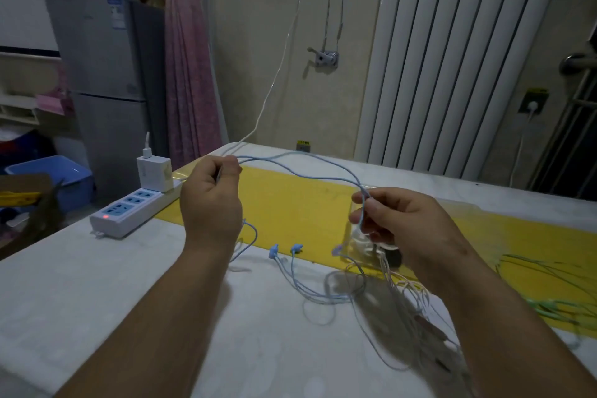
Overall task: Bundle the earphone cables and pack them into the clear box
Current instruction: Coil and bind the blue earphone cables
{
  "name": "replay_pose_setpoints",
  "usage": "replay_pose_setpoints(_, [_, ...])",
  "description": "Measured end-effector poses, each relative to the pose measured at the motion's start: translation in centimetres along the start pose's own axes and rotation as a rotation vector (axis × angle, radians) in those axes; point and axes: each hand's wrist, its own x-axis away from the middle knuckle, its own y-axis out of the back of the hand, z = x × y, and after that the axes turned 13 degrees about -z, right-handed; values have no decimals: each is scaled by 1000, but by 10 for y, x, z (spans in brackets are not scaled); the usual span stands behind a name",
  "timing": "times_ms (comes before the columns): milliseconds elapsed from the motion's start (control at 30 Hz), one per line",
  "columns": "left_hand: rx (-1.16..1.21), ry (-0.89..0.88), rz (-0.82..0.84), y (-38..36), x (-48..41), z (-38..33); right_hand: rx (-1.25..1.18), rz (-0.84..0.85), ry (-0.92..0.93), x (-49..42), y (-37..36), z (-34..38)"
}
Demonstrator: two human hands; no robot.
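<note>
A blue earphone cable [300, 157] arcs in the air between my hands. My left hand [210, 200] pinches one end of it, raised above the table. My right hand [407, 223] pinches the cable further along. The cable's two blue earbuds [284, 249] lie on the table below, with loose loops trailing beside them. The clear box [365, 244] sits under my right hand, mostly hidden, with white cable inside. A white earphone cable [410, 294] spills from near it, and a green earphone cable [549, 304] lies at the right.
A white power strip [129, 210] with a charger block [154, 173] sits at the table's left edge. A yellow strip [290, 203] runs across the white table [97, 284]. A white wire [274, 81] hangs from the wall. A fridge and blue bin stand at the left.
</note>
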Motion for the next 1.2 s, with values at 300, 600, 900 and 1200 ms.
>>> replay_pose_setpoints(300, [-289,29,-63,5,-3,3,-388,147,-262,5,-5,5])
replay_pose_setpoints(600, [-688,-330,43,3,7,-3,-306,105,-169,5,-21,-8])
replay_pose_setpoints(900, [-550,-715,308,-4,15,-11,-206,77,-27,6,-23,-16])
replay_pose_setpoints(1200, [-323,-607,745,-9,27,-9,-82,37,78,6,-24,-17])
